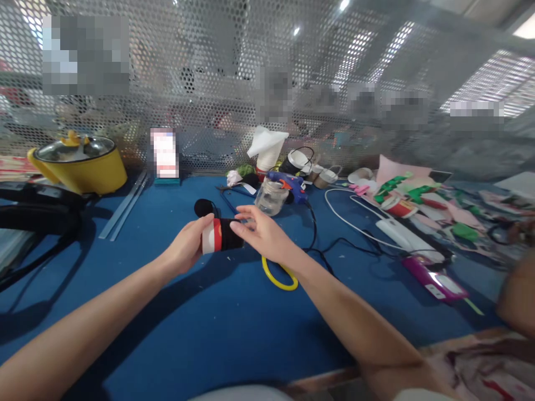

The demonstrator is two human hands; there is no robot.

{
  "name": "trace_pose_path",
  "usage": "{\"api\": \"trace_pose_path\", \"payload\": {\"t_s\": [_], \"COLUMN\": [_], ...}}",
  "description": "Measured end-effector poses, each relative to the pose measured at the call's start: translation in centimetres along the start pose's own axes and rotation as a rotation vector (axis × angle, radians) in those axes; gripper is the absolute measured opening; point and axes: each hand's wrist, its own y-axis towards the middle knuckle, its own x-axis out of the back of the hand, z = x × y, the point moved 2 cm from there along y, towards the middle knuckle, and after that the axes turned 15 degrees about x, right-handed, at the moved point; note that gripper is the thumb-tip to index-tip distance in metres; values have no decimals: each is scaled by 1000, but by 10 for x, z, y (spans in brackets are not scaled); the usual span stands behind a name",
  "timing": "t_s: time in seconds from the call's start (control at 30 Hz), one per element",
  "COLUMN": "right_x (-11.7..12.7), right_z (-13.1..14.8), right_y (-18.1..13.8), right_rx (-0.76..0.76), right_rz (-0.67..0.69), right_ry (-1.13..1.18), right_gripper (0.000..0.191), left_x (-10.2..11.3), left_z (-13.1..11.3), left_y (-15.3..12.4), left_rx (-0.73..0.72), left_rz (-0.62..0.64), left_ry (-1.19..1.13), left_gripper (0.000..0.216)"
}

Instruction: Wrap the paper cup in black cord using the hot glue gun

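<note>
A small cup-shaped piece (pixel 218 235) with white, red and black bands lies sideways between my hands, just above the blue tabletop. My left hand (pixel 188 242) is closed around its white end, thumb along the top. At the black end, my right hand (pixel 263 231) has its thumb against the side and its bent fingers around the far edge, partly hidden. Just behind the piece is a round black pad (pixel 204 208). A yellow ring (pixel 279 281) lies under my right wrist. Beyond my right fingers stand a clear jar (pixel 271 197) and a blue glue gun (pixel 295 186).
At the left are a yellow pot (pixel 87 170), clear strips (pixel 125 206) and a black object (pixel 42 214). A phone (pixel 166 153) leans against the mesh. Stacked white cups (pixel 267 150) stand behind. Cords, a power strip (pixel 409 239), a purple box (pixel 434 281) and scraps lie right.
</note>
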Motion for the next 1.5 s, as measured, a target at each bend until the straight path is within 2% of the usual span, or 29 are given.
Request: {"api": "trace_pose_path", "payload": {"t_s": [0.13,0.23,0.33,0.63,0.77,0.9,0.97,1.17,1.33,1.5], "right_x": [1,-1,-1,-8,-11,-6,-4,-12,-20,-16], "right_z": [1,-1,-4,-6,-9,-15,-16,-8,-4,-4], "right_y": [-7,-16,-25,-43,-47,-47,-47,-47,-48,-51], "right_rx": [-136,-125,-64,252,305,233,210,445,457,423], "right_rz": [110,104,51,-4,13,-142,-215,-143,-188,-239], "right_ry": [249,375,330,-43,-89,-28,-77,-270,-279,-222], "right_gripper": [42,41,44,46,47,32,27,32,6,8], "left_x": [1,1,-2,-13,-9,-5,-5,-6,-5,-5], "left_z": [4,5,3,13,24,30,32,39,44,40], "left_y": [-3,-7,-11,-8,-6,-3,-2,-5,-5,-3], "left_rx": [-142,-191,-182,106,167,164,129,24,27,60], "left_rz": [117,120,103,37,51,35,23,22,58,28], "left_ry": [253,374,429,60,9,-49,-74,44,72,-11], "left_gripper": [33,36,38,26,23,21,20,26,25,24]}}
